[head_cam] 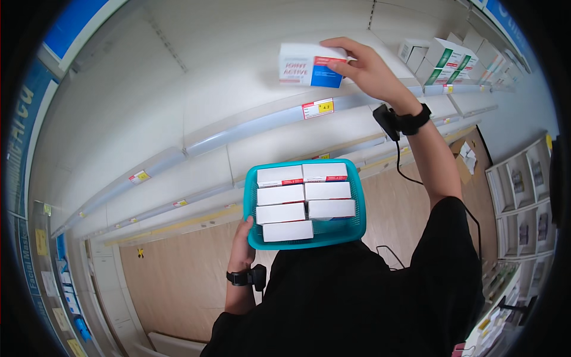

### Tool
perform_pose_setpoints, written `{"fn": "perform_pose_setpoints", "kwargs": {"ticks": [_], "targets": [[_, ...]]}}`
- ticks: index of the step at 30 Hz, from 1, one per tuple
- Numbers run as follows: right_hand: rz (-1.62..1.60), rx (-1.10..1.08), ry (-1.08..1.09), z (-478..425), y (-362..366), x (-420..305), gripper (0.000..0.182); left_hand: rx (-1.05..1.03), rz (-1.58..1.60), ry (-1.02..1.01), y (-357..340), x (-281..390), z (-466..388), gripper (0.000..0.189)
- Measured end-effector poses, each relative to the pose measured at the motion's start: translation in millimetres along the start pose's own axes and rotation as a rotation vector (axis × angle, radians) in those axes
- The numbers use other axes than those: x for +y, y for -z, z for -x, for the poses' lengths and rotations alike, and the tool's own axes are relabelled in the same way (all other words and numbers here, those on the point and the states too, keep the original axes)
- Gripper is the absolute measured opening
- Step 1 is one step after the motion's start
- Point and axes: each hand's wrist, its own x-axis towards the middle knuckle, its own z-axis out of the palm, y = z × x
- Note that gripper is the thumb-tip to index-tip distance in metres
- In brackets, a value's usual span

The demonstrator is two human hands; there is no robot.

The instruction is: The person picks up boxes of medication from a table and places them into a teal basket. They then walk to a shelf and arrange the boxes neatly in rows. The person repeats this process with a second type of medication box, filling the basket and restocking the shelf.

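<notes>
My right hand (pixel 357 67) grips a white carton with red and blue panels (pixel 296 67) by its right end, over the white upper shelf (pixel 232 85). The carton bears writing and is slightly blurred; whether it touches the shelf I cannot tell. Against my body, my left hand (pixel 243 243) holds a teal plastic basket (pixel 360 205) by its left side, the fingers hidden beneath. Inside the basket lie several white cartons (pixel 283 195) in two columns, with red strips along some edges. A gap shows at the basket's lower right corner.
Green-and-white cartons (pixel 446 60) stand stacked at the shelf's right end. A price tag (pixel 318 108) sits on the shelf's front rail (pixel 258 124), and lower shelves (pixel 205 174) lie below. A cable (pixel 398 160) hangs from my right wrist strap. White racks (pixel 519 192) stand at the right.
</notes>
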Motion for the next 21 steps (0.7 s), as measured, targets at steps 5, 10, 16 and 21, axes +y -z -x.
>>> {"fn": "perform_pose_setpoints", "kwargs": {"ticks": [5,10,16,21], "targets": [[0.068,-0.147,0.010,-14,-16,-25,0.033,0.040,0.025,0.043,3,-6,2,0.066],[0.032,-0.360,0.055,-18,-34,-13,0.034,0.053,0.050,0.030,-5,-3,7,0.065],[-0.001,-0.430,0.025,-18,-35,-22,0.035,0.067,0.068,-0.004,-11,0,2,0.066],[0.001,-0.233,0.227,-6,-36,-28,0.031,0.053,0.069,-0.020,-14,1,-1,0.066]]}}
